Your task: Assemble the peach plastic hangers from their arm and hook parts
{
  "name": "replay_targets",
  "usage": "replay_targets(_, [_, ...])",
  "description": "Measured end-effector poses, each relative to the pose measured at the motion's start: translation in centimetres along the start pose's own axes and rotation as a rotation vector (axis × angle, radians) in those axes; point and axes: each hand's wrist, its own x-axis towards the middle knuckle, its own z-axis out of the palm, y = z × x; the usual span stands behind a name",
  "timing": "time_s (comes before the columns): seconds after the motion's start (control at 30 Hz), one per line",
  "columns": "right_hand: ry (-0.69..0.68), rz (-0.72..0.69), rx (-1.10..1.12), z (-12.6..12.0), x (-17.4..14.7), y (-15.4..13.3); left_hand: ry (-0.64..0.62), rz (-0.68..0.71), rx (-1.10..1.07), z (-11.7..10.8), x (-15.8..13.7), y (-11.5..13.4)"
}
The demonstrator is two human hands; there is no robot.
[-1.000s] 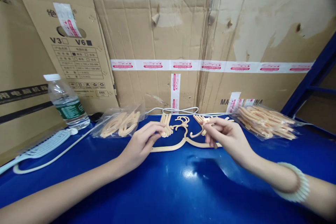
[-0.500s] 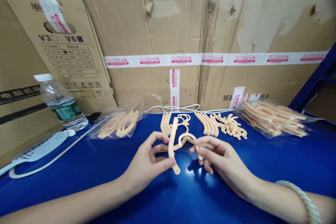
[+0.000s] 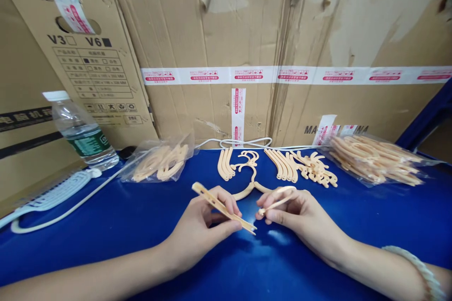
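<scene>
Between the thumb and fingers of my left hand [image 3: 199, 228] is a beige hanger arm [image 3: 217, 203]. It slants down to the right, and its lower end shows a split. My right hand [image 3: 300, 214] pinches a beige hanger hook [image 3: 277, 204], whose base points left at the end of the arm. A small gap separates the two parts. On the table behind my hands lies a joined hanger [image 3: 245, 193] with its hook upward; my right fingers hide part of it. Loose arms [image 3: 226, 164] and a few loose hooks [image 3: 248, 156] lie farther back.
More hanger arms [image 3: 281, 165] and a pile of hooks [image 3: 319, 169] lie at the back of the blue table [image 3: 141, 225]. Bagged parts [image 3: 158, 162] stand left, a fuller bag [image 3: 374, 157] right. A water bottle [image 3: 84, 136], hairbrush [image 3: 60, 195] and white cable [image 3: 70, 225] are left.
My left hand has tipped the arm from nearly upright to slanting, its lower end now towards the right hand. My right hand has turned the hook sideways. The view has shifted slightly.
</scene>
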Motion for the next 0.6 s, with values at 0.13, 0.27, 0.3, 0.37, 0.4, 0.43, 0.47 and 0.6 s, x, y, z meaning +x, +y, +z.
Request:
replay_targets(0.13, [-0.054, 0.008, -0.001, 0.13, 0.04, -0.03, 0.046, 0.031, 0.045, 0.04, -0.26, -0.02])
replay_targets(0.27, [-0.091, 0.029, -0.043, 0.33, 0.03, -0.44, 0.06, 0.051, 0.048, 0.17, -0.39, 0.15])
replay_targets(0.3, [-0.103, 0.048, -0.048, 0.39, 0.01, -0.58, 0.06, 0.058, 0.05, 0.21, -0.4, 0.2])
replay_targets(0.37, [-0.128, 0.081, -0.058, 0.49, -0.03, -0.82, 0.063, 0.064, 0.055, 0.28, -0.42, 0.26])
replay_targets(0.4, [-0.142, 0.09, -0.068, 0.53, -0.04, -0.9, 0.064, 0.062, 0.059, 0.3, -0.43, 0.28])
replay_targets(0.43, [-0.153, 0.094, -0.079, 0.56, -0.04, -0.94, 0.064, 0.059, 0.063, 0.3, -0.44, 0.29])
replay_targets(0.47, [-0.163, 0.095, -0.09, 0.56, -0.02, -0.93, 0.066, 0.06, 0.068, 0.29, -0.45, 0.3])
replay_targets(0.6, [-0.188, 0.108, -0.079, 0.47, 0.07, -0.59, 0.068, 0.091, 0.093, 0.24, -0.44, 0.36])
